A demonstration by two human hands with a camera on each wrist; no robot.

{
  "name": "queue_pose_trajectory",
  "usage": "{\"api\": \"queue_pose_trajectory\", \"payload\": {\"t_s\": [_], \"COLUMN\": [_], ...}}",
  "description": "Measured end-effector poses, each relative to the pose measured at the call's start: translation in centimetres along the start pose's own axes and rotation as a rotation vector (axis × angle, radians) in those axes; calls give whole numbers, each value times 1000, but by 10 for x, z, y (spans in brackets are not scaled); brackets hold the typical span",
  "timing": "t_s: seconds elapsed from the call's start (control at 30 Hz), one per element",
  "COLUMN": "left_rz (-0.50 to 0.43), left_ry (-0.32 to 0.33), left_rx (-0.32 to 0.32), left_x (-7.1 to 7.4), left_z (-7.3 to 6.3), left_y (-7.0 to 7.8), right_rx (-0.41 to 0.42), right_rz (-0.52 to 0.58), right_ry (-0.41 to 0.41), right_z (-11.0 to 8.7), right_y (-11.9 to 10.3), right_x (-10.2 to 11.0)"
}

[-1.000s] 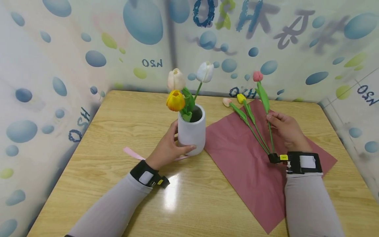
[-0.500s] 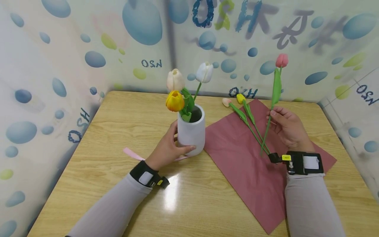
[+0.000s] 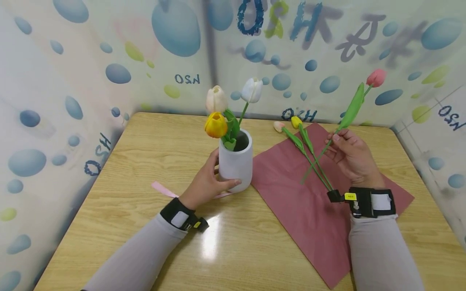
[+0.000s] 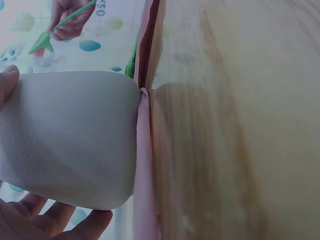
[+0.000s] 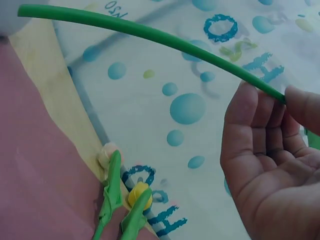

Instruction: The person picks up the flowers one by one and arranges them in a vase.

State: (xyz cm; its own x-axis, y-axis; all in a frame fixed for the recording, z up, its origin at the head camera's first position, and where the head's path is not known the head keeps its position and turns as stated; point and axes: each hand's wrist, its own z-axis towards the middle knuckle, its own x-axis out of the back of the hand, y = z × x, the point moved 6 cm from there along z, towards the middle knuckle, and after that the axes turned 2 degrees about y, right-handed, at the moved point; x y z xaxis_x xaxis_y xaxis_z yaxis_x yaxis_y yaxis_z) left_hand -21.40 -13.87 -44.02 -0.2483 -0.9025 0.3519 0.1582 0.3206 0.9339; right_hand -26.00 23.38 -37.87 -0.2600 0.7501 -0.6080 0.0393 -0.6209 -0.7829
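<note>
A white vase (image 3: 236, 167) stands on the table, and my left hand (image 3: 209, 182) grips its left side, fingers behind and thumb in front. Out of it rise a cream tulip (image 3: 216, 99), an orange-yellow tulip (image 3: 215, 125) and a white tulip (image 3: 252, 90). My right hand (image 3: 354, 155) pinches the stem of a pink tulip (image 3: 376, 77) between thumb and fingers. Its bloom leans up to the right, and the bare stem end (image 5: 75, 15) points down left toward the vase. Below it, a pale pink tulip (image 3: 279, 126) and a yellow tulip (image 3: 296, 121) lie on dark pink wrapping paper (image 3: 291, 202).
A light pink ribbon (image 3: 164, 188) lies on the wooden table (image 3: 153, 145), running past the vase's base. Walls (image 3: 138, 36) with a blue and green oval pattern rise at the back and both sides.
My right hand has tilted the pink tulip: its bloom swung to the right and its stem end swung left, up off the two lying tulips. The left hand and vase have stayed put.
</note>
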Motion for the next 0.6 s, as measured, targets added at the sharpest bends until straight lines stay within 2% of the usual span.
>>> {"api": "queue_pose_trajectory", "payload": {"t_s": [0.23,0.6], "left_rz": [3,5], "left_ry": [1,0], "left_rx": [-4,6], "left_x": [-1,0], "left_z": [0,0], "left_y": [0,-1], "right_rx": [64,139], "right_rz": [68,187], "right_ry": [-14,56], "right_z": [-1,-3], "right_y": [-4,-5], "right_x": [-15,-37]}}
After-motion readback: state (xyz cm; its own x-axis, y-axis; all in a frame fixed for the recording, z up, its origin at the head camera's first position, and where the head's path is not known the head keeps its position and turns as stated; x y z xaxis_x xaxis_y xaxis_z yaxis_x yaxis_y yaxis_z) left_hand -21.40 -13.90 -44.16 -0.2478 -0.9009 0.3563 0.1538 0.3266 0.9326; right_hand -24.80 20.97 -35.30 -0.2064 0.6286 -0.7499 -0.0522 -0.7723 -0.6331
